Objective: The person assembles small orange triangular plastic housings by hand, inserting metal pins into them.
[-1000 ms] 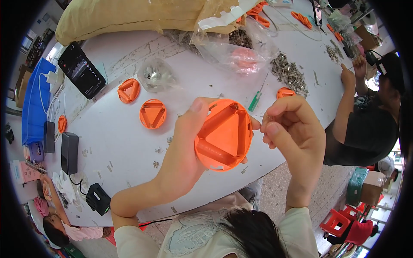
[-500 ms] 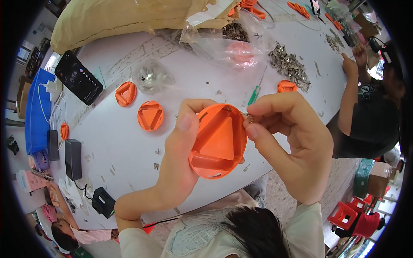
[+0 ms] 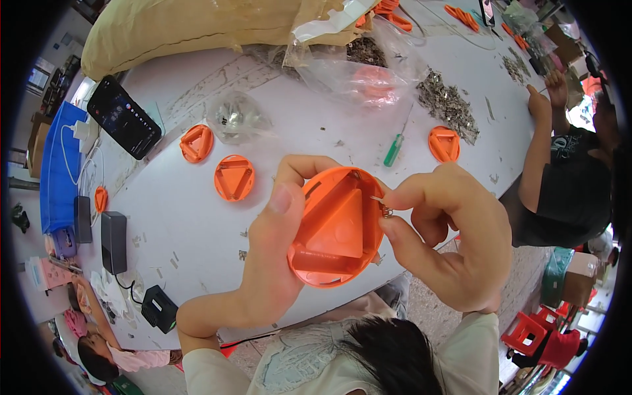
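Observation:
My left hand (image 3: 273,243) grips a round orange plastic case (image 3: 329,230) by its left side, its open face tilted up. A raised triangle fills the case's middle, with slots around it. Between the thumb and forefinger of my right hand (image 3: 454,230) is a small metal spring clip (image 3: 384,209), held against the case's right rim. Its far end is partly hidden by my fingers. Beyond my hands lies a green-handled screwdriver (image 3: 394,150). Similar orange cases rest on the table, one (image 3: 234,178) near my left hand and another (image 3: 444,143) past my right.
A pile of small metal pieces (image 3: 447,102) lies at the far right, beside a clear plastic bag (image 3: 355,72). A large tan sack (image 3: 197,33) spans the back. At left are a phone (image 3: 124,117) and a blue bin (image 3: 60,168). A co-worker (image 3: 566,171) sits at right.
My right hand has shifted slightly down and its fingers have turned, showing more of the spring clip at the rim. The orange case has dropped a little, uncovering the screwdriver.

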`<state>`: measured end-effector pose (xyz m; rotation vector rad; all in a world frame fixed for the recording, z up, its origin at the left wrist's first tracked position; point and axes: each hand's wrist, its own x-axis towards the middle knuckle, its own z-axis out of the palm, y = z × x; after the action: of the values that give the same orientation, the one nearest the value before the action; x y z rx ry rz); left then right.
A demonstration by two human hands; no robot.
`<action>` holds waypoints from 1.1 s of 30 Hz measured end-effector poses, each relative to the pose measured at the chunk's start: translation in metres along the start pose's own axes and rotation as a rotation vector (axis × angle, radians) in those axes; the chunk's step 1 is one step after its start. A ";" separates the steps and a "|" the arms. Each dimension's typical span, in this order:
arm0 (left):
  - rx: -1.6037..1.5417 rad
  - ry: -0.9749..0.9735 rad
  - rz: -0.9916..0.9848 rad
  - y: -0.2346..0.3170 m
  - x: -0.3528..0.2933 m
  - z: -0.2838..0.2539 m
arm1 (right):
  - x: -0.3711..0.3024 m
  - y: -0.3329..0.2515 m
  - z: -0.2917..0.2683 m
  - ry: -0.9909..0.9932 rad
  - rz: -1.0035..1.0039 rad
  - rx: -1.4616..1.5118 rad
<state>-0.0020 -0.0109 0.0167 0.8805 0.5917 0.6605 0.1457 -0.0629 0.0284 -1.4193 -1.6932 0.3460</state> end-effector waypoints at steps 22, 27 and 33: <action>0.144 0.134 -0.051 -0.001 -0.006 0.009 | 0.007 -0.005 0.002 -0.023 -0.044 -0.097; 0.173 0.143 -0.026 -0.001 -0.007 0.009 | 0.007 -0.009 0.004 -0.003 -0.050 -0.150; 0.008 0.077 0.037 -0.002 -0.009 0.005 | 0.009 -0.011 0.006 -0.038 -0.061 -0.170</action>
<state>-0.0041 -0.0206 0.0191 0.8783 0.6485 0.7288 0.1344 -0.0569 0.0368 -1.4878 -1.8286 0.2001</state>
